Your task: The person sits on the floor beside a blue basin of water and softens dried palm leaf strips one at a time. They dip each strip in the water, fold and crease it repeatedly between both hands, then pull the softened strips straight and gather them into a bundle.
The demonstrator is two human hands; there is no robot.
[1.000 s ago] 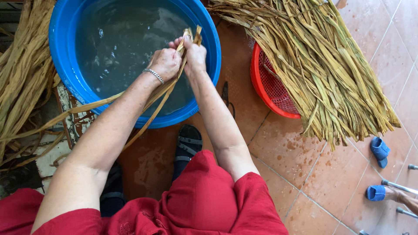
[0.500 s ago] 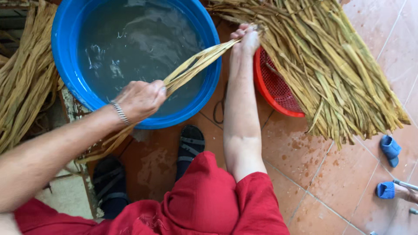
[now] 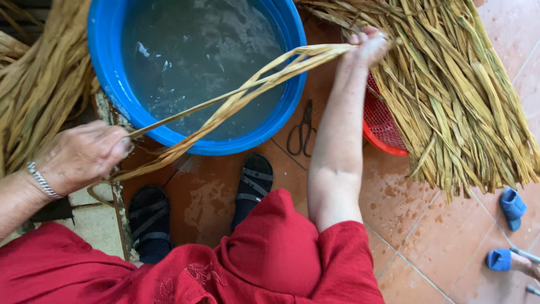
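Both hands pinch a bundle of leaf strips stretched over the blue basin, left hand near, right hand far right by the heap, apparently straightening the wet strips.

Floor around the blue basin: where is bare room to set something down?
Bare tile lies lower right, between the red sleeve, the dried leaf pile and the blue slippers. A smaller patch sits between the two sandals below the blue basin. Crowded: scissors and red basket beside the basin.
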